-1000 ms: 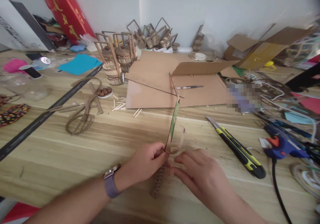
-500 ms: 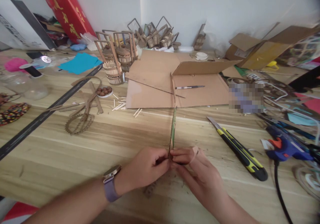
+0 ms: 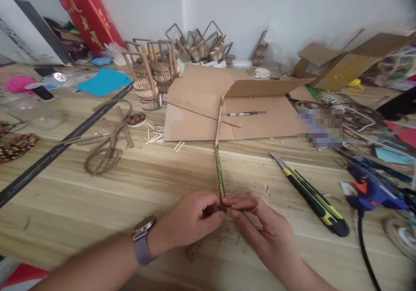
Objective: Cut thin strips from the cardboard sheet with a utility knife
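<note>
A long thin cardboard strip (image 3: 219, 167), brown with a green stretch, runs from my fingers away over the table onto flat cardboard. My left hand (image 3: 198, 217), with a watch on its wrist, pinches the near end between thumb and bent fingers. From the other side my right hand (image 3: 260, 221) closes thumb and fingertips at the same end; exactly what lies between its fingertips is hard to make out. Below the hands lies a blurred brown piece (image 3: 194, 250), partly hidden. A black and yellow utility knife (image 3: 313, 195) rests to the right of my right hand.
A blue glue gun (image 3: 370, 189) with its cable lies at the right. Opened cardboard (image 3: 195, 122) bears a pen (image 3: 247, 113). Small slatted baskets (image 3: 146, 91) stand behind. Curled notched strips (image 3: 103, 156), a dish of brown beads (image 3: 135, 118) and short sticks (image 3: 155, 138) lie left.
The far part of the strip has swung left and shows more of its green face. My right fingers have shifted slightly at the near end; my left hand stays nearly in place.
</note>
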The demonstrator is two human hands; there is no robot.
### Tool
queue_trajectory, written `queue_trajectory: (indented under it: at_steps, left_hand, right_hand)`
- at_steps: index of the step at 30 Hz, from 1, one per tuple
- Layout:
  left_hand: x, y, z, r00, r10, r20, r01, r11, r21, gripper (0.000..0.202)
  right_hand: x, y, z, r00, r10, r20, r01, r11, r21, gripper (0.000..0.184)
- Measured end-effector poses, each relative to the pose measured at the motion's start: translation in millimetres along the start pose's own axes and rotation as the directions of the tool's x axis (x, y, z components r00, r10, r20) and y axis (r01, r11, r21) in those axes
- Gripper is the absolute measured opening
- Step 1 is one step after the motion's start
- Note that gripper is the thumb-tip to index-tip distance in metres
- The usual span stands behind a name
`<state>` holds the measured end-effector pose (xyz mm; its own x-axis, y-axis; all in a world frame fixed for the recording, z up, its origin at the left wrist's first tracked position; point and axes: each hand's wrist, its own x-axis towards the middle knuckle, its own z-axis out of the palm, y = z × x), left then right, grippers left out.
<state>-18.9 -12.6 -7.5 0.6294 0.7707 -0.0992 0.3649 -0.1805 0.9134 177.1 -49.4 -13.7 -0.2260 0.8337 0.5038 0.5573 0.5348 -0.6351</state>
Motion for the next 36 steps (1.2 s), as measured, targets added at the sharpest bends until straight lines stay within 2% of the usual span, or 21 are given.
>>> queue_trajectory:
  at_steps: [3,6,13,25,30,36]
  left_hand:
    - [-0.7,-1.4,-0.3,0.998,-0.052,0.025,0.054,0.996,-0.074,0.025]
    - [0.7,-3.7,-0.5,0.998,-0.049,0.043,0.054,0.993,-0.106,0.025]
    - [1.8,-1.9,-0.1,0.997,-0.066,0.03,0.069,0.993,-0.097,0.016]
    - [0.5,0.0,-0.7,0.998,-0.058,0.033,0.06,0.997,-0.056,0.016]
    - [0.8,-0.9,-0.9,0.997,-0.065,0.039,0.068,0.994,-0.087,0.021]
    - [1.8,-4.0,-0.6,0.998,-0.064,0.012,0.065,0.996,-0.06,0.025]
  right_hand:
    - [0.8,-1.3,0.6,0.998,-0.066,-0.009,0.066,0.997,-0.034,0.009]
    - [2.1,-1.9,1.1,0.993,-0.115,0.001,0.114,0.99,-0.077,0.011]
    - [3.6,-2.7,1.5,0.989,-0.132,0.063,0.14,0.98,-0.14,0.012]
    - [-0.1,-0.9,0.8,0.999,-0.019,0.031,0.02,0.999,-0.047,0.009]
    - [2.1,-1.8,2.9,0.996,-0.076,0.039,0.078,0.995,-0.06,0.011]
    - [3.3,0.7,5.0,0.986,-0.161,0.041,0.166,0.971,-0.174,0.013]
